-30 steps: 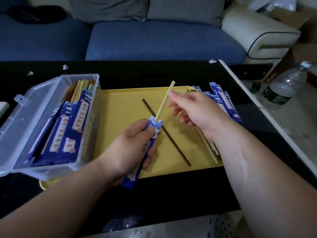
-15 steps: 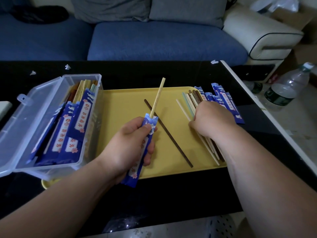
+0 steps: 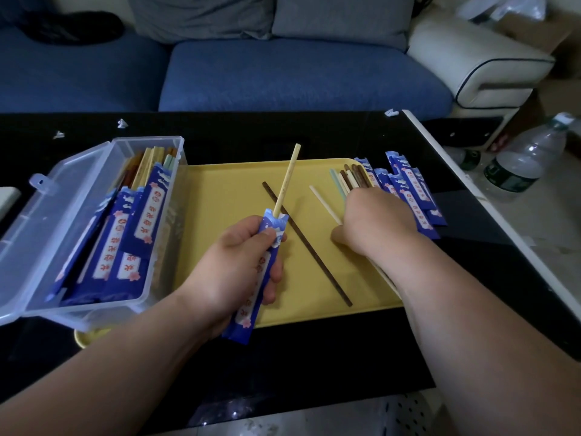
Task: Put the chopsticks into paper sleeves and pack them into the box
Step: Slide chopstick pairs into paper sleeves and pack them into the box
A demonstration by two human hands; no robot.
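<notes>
1. Clear plastic box (image 3: 163,247) sits at the left, over the left end of the tray, with its lid (image 3: 47,215) thrown open to the left. Inside are packed sleeves (image 3: 138,228), blue, laid lengthwise. Tan, brown and pale green stick ends show at the far end.
2. Left hand (image 3: 232,272): fingers and thumb are wrapped round the upper half of one paper sleeve (image 3: 251,309). The sleeve is blue with a white strip, red characters and a pink flower. It is tilted, with its lower end past the tray's near edge.
3. Pale chopstick (image 3: 287,180) stands in the sleeve's mouth. Most of its length is outside, pointing away and slightly right.
4. Dark brown chopstick (image 3: 308,247) lies alone, diagonally on the yellow tray (image 3: 226,190), between the two hands.
5. Right hand (image 3: 377,221) is palm down on the loose chopsticks (image 3: 349,180) at the tray's right side. Its fingers are hidden beneath it, so I cannot tell whether it grips any.
6. Spare sleeves (image 3: 408,193) are fanned at the tray's right edge.
7. Surface: a glossy black table (image 3: 283,133). Behind it are a blue sofa (image 3: 283,77) and grey cushions (image 3: 339,17). A water bottle (image 3: 525,158) stands on the floor at the right.
</notes>
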